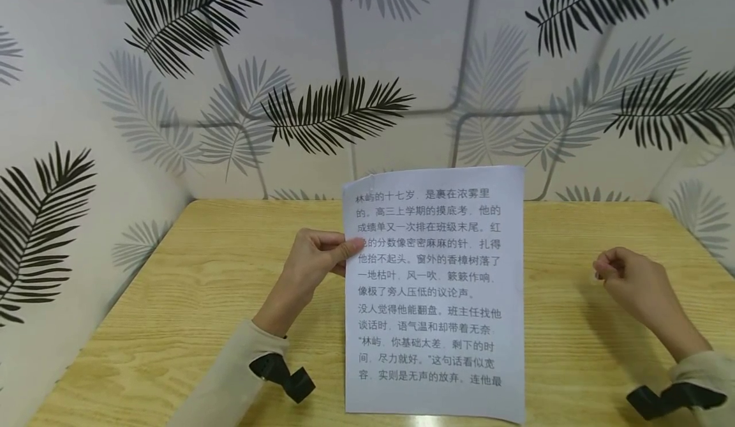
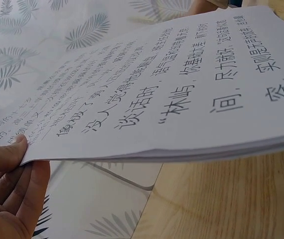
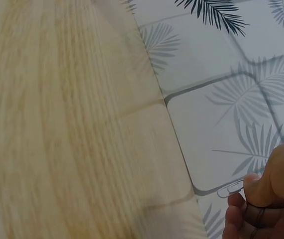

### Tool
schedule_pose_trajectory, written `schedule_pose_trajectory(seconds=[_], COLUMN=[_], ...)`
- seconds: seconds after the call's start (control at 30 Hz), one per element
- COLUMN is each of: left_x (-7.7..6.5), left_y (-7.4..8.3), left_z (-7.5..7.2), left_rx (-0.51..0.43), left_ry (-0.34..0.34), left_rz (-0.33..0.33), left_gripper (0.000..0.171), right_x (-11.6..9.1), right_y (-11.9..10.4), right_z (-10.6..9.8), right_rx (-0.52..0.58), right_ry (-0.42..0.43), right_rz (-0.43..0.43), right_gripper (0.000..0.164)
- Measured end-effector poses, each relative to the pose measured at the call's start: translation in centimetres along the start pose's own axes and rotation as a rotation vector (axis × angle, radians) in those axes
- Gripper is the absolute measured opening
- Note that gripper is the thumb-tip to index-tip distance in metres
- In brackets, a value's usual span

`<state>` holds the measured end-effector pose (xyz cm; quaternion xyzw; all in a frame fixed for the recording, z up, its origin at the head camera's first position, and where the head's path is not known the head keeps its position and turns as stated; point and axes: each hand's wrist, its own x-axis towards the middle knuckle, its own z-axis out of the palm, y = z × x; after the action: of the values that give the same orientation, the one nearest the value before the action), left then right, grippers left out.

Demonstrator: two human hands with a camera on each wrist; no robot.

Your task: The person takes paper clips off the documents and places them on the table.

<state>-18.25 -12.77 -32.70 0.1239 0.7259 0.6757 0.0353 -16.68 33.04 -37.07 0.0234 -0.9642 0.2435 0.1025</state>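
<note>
My left hand (image 1: 310,262) pinches the left edge of a stack of printed paper sheets (image 1: 434,299), thumb in front and fingers behind. The stack stands upright above the table, its lines of Chinese text facing me. Several sheet edges show along its side in the left wrist view, where the thumb (image 2: 8,152) presses on the printed face. Off to the right, apart from the paper, my right hand (image 1: 634,286) pinches a small silver paper clip (image 3: 230,189) between thumb and curled forefinger. Part of the clip is hidden by the fingertips.
A light wood-grain table (image 1: 230,248) lies under both hands. Behind it rises a wall (image 1: 396,50) patterned with feather-like leaves and grey outlines. Black straps with small camera mounts (image 1: 284,376) sit on both wrists.
</note>
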Motion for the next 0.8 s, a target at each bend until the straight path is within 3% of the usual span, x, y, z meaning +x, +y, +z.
schedule_pose_trajectory(seconds=[0.53, 0.8], left_x=[-0.2, 0.0], left_y=[0.0, 0.1], left_z=[0.1, 0.1], left_rx=[0.0, 0.012], left_ry=[0.007, 0.003], left_rz=[-0.032, -0.007], left_gripper=[0.022, 0.022], right_x=[-0.6, -0.7], right_y=[1.5, 1.7], right_z=[1.2, 1.5], right_rx=[-0.021, -0.025], right_ry=[-0.017, 0.012], right_rz=[0.029, 0.021], right_gripper=[0.009, 0.009])
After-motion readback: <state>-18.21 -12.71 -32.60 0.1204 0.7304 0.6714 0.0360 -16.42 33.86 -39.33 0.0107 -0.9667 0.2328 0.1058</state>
